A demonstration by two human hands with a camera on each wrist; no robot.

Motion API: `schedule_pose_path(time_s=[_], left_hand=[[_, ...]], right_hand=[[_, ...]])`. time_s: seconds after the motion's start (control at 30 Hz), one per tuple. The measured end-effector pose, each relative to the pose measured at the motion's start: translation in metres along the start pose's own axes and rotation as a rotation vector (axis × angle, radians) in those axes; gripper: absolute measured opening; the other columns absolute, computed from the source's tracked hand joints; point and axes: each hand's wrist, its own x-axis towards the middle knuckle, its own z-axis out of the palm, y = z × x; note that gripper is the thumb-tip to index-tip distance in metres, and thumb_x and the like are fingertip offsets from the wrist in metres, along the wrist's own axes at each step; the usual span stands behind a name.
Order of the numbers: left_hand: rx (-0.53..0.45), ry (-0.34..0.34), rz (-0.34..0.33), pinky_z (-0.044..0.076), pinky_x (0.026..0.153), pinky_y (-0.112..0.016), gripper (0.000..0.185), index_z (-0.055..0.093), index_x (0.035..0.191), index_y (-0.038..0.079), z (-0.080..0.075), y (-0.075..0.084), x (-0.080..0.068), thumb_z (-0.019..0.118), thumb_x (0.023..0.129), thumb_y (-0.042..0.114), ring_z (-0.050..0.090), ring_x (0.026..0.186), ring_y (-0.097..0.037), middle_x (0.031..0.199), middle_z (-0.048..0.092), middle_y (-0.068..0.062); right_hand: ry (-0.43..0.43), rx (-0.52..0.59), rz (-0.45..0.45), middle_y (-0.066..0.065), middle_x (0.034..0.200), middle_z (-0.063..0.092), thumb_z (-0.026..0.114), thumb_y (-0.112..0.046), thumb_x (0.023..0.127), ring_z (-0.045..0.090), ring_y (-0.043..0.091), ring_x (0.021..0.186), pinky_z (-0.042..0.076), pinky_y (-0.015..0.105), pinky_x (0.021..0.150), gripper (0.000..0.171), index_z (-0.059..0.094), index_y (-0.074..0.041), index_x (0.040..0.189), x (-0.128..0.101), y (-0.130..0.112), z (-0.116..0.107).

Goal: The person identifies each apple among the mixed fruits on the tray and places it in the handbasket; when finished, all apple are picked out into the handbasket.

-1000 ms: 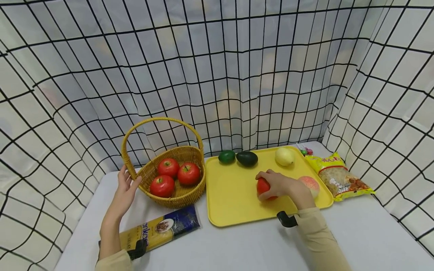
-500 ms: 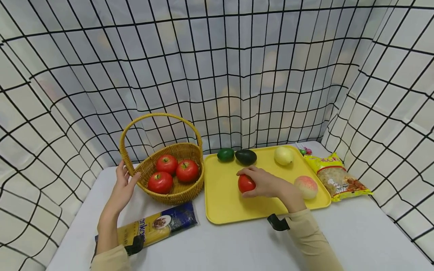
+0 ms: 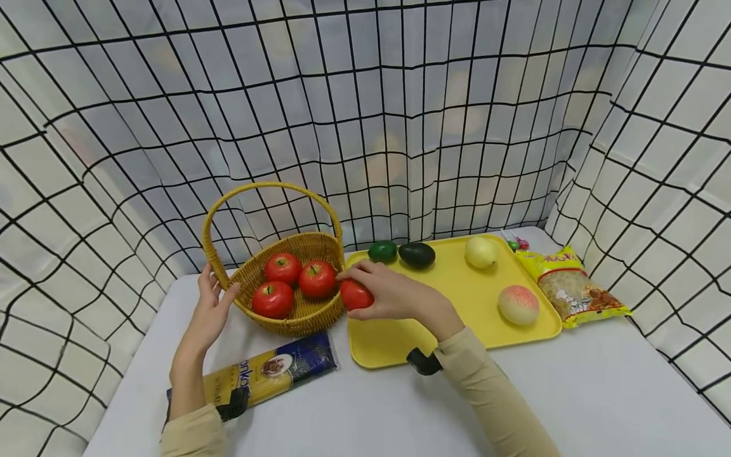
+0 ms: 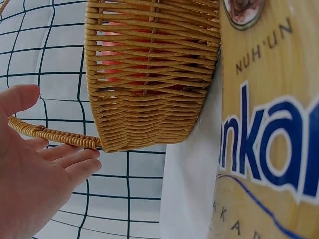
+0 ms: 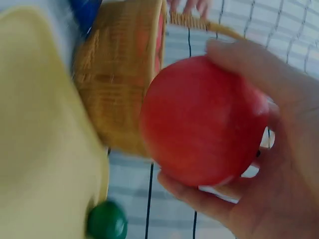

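Observation:
My right hand (image 3: 400, 296) grips a red apple (image 5: 202, 119) just beyond the right rim of a wicker basket (image 3: 305, 326), over the left edge of the yellow tray (image 3: 434, 330). Fingers and thumb lie around the apple's sides in the right wrist view. Inside the basket sit several red items: three apples (image 3: 317, 279) show in the head view. My left hand (image 4: 35, 179) is at the base of the basket's handle (image 4: 55, 134), its fingers straight and touching the handle from behind, its thumb apart.
On the tray are two dark green avocado-like fruits (image 3: 417, 255), a lemon (image 3: 481, 252) and a peach (image 3: 518, 304). A yellow snack bag (image 3: 577, 289) lies right of it. A pasta packet (image 3: 274, 368) lies before the basket. Netting (image 3: 400, 127) surrounds the table.
My right hand has carried the apple leftward from the middle of the tray to the basket's right rim. My left hand has stayed at the basket handle.

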Motion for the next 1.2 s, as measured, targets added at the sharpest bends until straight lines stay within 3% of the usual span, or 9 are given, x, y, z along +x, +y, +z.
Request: schedule_pose_path(time_s=[0.23,0.43,0.57,0.67,0.87,1.2], left_hand=[[0.006,0.005,-0.007,0.007,0.123,-0.073,0.087,-0.033,0.158,0.018,-0.004,-0.001,-0.001,0.038,0.111,0.039,-0.01,0.158,-0.049,0.169,-0.02,-0.025],[0.016,0.004,-0.012,0.008,0.123,-0.073,0.087,-0.034,0.158,0.016,-0.005,0.0,-0.004,0.037,0.111,0.038,-0.009,0.158,-0.05,0.169,-0.021,-0.026],[0.019,0.006,-0.004,0.007,0.124,-0.073,0.088,-0.034,0.158,0.016,-0.006,-0.001,-0.004,0.038,0.111,0.038,-0.008,0.158,-0.05,0.169,-0.02,-0.026],[0.014,0.019,0.003,0.006,0.124,-0.072,0.089,-0.033,0.158,0.016,-0.002,-0.002,-0.001,0.039,0.111,0.037,-0.007,0.158,-0.05,0.169,-0.018,-0.027],[0.008,0.025,0.013,0.007,0.125,-0.072,0.088,-0.031,0.159,0.014,0.009,-0.002,-0.001,0.041,0.111,0.034,-0.006,0.159,-0.049,0.17,-0.015,-0.027],[0.018,0.051,0.002,0.008,0.126,-0.069,0.088,-0.03,0.16,0.019,-0.001,0.001,-0.008,0.039,0.111,0.042,-0.006,0.16,-0.045,0.171,-0.019,-0.021]], right_hand=[[-0.158,-0.025,-0.115,0.002,0.149,0.044,0.069,-0.048,0.094,0.055,0.018,0.124,0.056,0.03,0.099,0.062,0.046,-0.031,0.149,0.055,-0.035,0.001],[-0.182,-0.16,-0.074,0.007,0.153,0.041,0.069,-0.047,0.095,0.048,0.024,0.135,0.054,0.038,0.105,0.066,0.042,-0.031,0.153,0.101,-0.048,-0.004],[-0.149,-0.307,0.013,0.011,0.164,0.035,0.068,-0.049,0.095,0.039,0.033,0.15,0.044,0.049,0.118,0.074,0.036,-0.028,0.159,0.133,-0.051,-0.005],[-0.105,-0.339,0.089,0.013,0.169,0.027,0.068,-0.049,0.097,0.028,0.036,0.157,0.038,0.054,0.123,0.076,0.033,-0.028,0.161,0.154,-0.043,-0.003],[-0.008,-0.394,0.162,0.012,0.164,0.03,0.07,-0.039,0.098,0.03,0.034,0.153,0.041,0.048,0.12,0.069,0.038,-0.025,0.157,0.177,-0.021,0.006],[0.07,-0.331,0.183,0.014,0.162,0.032,0.072,-0.039,0.096,0.034,0.036,0.15,0.041,0.052,0.119,0.069,0.039,-0.023,0.155,0.2,-0.024,0.005]])
